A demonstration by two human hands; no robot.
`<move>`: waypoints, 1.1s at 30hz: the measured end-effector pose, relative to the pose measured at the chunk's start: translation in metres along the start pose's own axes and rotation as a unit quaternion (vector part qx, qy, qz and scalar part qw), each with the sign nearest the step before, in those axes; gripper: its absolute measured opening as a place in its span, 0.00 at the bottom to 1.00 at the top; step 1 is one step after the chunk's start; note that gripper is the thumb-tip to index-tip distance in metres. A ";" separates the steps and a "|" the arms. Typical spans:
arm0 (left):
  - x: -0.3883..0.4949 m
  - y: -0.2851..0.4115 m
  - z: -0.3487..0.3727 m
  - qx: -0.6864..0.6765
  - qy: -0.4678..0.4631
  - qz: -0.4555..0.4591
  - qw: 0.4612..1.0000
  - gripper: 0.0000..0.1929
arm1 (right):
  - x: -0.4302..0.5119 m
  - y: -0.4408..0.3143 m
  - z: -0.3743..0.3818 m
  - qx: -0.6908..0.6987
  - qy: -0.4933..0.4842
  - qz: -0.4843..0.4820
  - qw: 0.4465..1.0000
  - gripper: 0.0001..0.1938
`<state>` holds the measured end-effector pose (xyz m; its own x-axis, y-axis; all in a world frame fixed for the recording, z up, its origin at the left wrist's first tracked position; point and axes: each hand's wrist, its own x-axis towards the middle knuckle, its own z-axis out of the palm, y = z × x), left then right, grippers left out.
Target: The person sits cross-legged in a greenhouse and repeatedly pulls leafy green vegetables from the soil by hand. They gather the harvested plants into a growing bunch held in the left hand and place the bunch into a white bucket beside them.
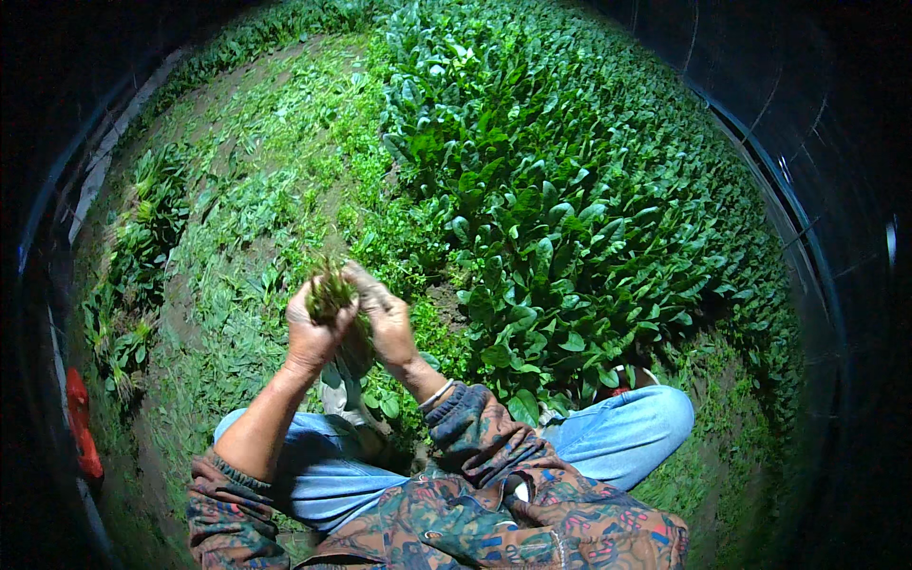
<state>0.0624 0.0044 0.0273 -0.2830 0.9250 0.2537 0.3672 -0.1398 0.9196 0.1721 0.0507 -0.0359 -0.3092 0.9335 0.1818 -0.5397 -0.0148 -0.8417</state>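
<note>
My left hand [313, 331] grips a bunch of leafy greens [329, 293], stem and root ends pointing up and away from me. The leaves hang below, between my wrists, partly hidden and blurred. Close against the bunch's right side is my right hand [388, 317], its fingers blurred near the stem ends; whether they pinch any stems is unclear. Both hands are above low green weeds, in front of my bent legs. To their right grows a dense stand of spinach-like plants [541, 271], with broad dark leaves.
Pulled bunches of greens [146, 206] lie along the left, roots showing. A red object [82, 424] rests at the left edge. My shoe [342, 402] is below my hands. By my right knee shows a pale curved rim [645, 377]. A curved frame [791, 192] borders the right.
</note>
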 end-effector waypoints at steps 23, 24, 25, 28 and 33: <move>0.037 0.038 -0.052 -0.219 0.114 -0.233 0.941 0.10 | 0.074 0.154 -0.304 -0.821 -0.196 0.484 0.229 0.13; 0.036 0.038 -0.051 -0.220 0.122 -0.238 0.938 0.09 | 0.075 0.150 -0.303 -0.822 -0.199 0.485 0.224 0.13; 0.036 0.038 -0.051 -0.221 0.131 -0.243 0.935 0.09 | 0.074 0.147 -0.302 -0.822 -0.200 0.485 0.222 0.12; 0.034 0.038 -0.051 -0.218 0.131 -0.220 0.942 0.09 | 0.069 0.135 -0.295 -0.828 -0.200 0.474 0.224 0.12; 0.027 0.038 -0.058 -0.163 0.108 -0.160 0.968 0.07 | 0.046 0.122 -0.270 -0.863 -0.213 0.406 0.211 0.12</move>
<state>0.0170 0.0037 0.0867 -0.5269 0.8492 -0.0347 -0.0590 0.0041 0.9982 0.3040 0.1889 -0.2674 0.0093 0.7517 -0.6594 0.8023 0.3880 0.4536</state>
